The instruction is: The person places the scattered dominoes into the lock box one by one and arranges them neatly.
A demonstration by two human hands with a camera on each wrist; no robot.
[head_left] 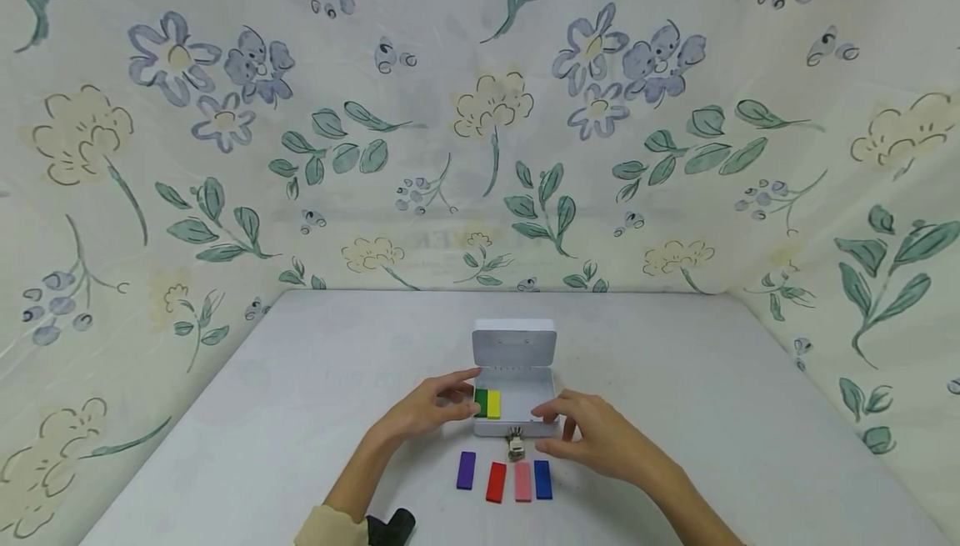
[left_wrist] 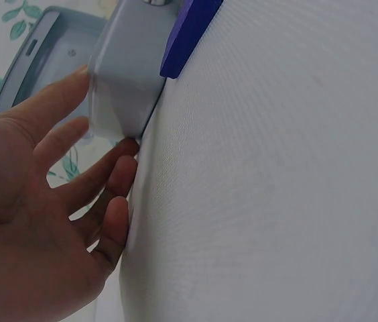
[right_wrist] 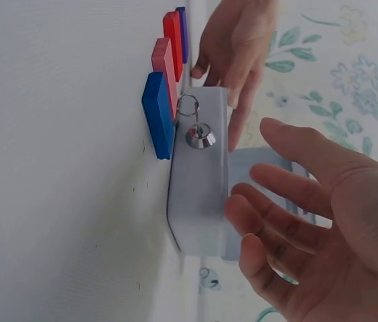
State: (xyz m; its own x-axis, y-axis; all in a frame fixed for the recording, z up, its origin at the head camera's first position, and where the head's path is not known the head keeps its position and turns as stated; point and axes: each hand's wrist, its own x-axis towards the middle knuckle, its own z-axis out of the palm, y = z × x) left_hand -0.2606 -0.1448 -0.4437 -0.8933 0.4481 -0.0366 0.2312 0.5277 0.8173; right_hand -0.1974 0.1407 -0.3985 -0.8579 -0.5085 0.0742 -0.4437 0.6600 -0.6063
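A white metal box point(head_left: 514, 428) stands with its lid point(head_left: 514, 348) raised; a green block point(head_left: 481, 403) and a yellow block point(head_left: 493, 404) lie side by side at its left inside. My left hand point(head_left: 427, 406) touches the box's left side, fingers spread, as the left wrist view shows against the box point(left_wrist: 125, 74). At the front right corner is my right hand point(head_left: 592, 433), fingers loosely bent and nothing held; in the right wrist view this hand point(right_wrist: 336, 215) is beside the box point(right_wrist: 199, 188). A key with a ring point(head_left: 515, 444) sits in the front lock.
In front of the box lie a purple block point(head_left: 466, 470), a red block point(head_left: 496, 482), a pink block point(head_left: 522, 481) and a blue block point(head_left: 543, 479). A black object point(head_left: 392, 527) is by the left sleeve. Floral cloth point(head_left: 495, 221) hangs behind the white table point(head_left: 300, 363).
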